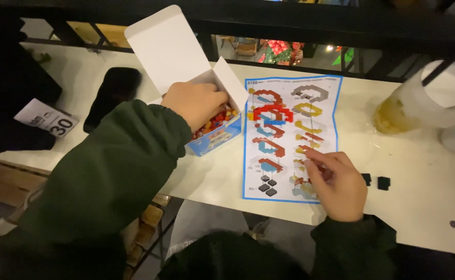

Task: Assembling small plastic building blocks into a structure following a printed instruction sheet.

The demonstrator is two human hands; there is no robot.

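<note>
A: Small open cardboard box with blue sides and a white lid flap (pixel 214 136); full of tiny red, orange and yellow building bricks (pixel 218 120); left hand (pixel 196 103) dug into it, fingers curled down among the bricks; can't tell if they're pinched on one.

B: Progress?

A: Early, I'd judge; nothing assembled anywhere; only two small black square bricks (pixel 376 181) lie loose on the white bench (pixel 424 207), right of the right hand (pixel 339 184); nearly all the bricks sit in the box.

B: Right hand?

A: Resting on the blue-bordered printed instruction sheet (pixel 290 137), lower right corner; fingers loosely bent, forefinger out on a diagram; holding nothing visible.

B: Edges, room?

A: Box touches the sheet's left edge and sits close to the bench's near edge; sheet bottom also close to that edge; open bench right of the sheet, beyond the black bricks; frosted plastic cup with yellow drink (pixel 419 103) at far right; black flat pouch (pixel 113 96) and white number card (pixel 48 119) to the left; dark railing (pixel 290 23) behind.
</note>
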